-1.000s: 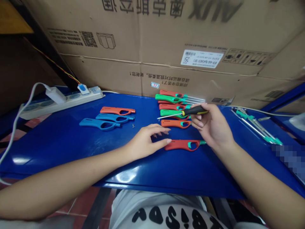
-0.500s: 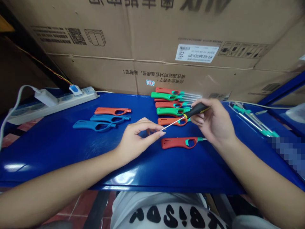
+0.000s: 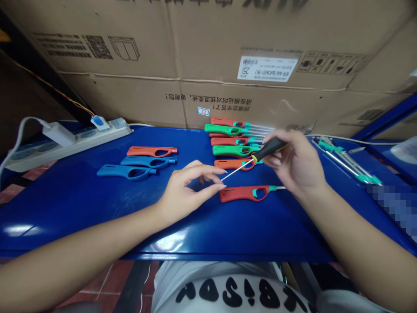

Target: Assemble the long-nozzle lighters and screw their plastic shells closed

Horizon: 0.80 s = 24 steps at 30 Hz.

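Observation:
My right hand (image 3: pixel 298 167) grips a screwdriver (image 3: pixel 260 155) with a black and yellow handle, its thin shaft slanting down and left. My left hand (image 3: pixel 190 189) hovers over the blue table (image 3: pixel 81 195) with thumb and forefinger pinched together right at the shaft's tip; what they hold is too small to name. Just below the two hands lies a red lighter body (image 3: pixel 246 192) with a teal trigger, flat on the table.
Several red and green lighters (image 3: pixel 233 139) are stacked behind the hands. Three loose shells, one red (image 3: pixel 151 151) and two blue (image 3: pixel 137 167), lie to the left. A white power strip (image 3: pixel 68 139) sits far left, metal-tube parts (image 3: pixel 345 163) far right, cardboard boxes (image 3: pixel 211 65) behind.
My left hand rose off the table from beside the red lighter and pinched at the screwdriver tip. The right hand tilted the screwdriver down toward it.

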Tool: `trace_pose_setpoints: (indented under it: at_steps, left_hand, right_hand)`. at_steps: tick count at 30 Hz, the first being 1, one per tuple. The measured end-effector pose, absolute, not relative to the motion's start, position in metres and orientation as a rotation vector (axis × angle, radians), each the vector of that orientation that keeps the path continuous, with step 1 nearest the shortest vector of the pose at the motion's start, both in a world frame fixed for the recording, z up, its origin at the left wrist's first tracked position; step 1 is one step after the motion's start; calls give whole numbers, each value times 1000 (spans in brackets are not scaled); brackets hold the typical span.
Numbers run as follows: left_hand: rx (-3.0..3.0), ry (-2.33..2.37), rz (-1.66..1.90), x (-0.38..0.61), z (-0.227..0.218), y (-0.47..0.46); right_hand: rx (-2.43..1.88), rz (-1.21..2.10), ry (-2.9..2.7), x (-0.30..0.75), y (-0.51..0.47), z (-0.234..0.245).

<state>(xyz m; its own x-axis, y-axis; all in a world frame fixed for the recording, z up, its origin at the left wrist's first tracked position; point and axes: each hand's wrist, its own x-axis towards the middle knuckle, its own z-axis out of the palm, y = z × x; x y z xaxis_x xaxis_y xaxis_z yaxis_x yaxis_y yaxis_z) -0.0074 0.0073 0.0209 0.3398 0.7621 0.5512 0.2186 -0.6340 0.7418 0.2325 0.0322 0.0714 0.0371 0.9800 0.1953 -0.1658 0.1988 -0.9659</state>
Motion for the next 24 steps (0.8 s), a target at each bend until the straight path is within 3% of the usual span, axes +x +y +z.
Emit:
trace_pose_setpoints:
  at_steps: [24]
  left_hand:
    - [2138, 852, 1246, -6, 19, 9]
  right_hand:
    - [-941, 980, -1244, 232, 28, 74]
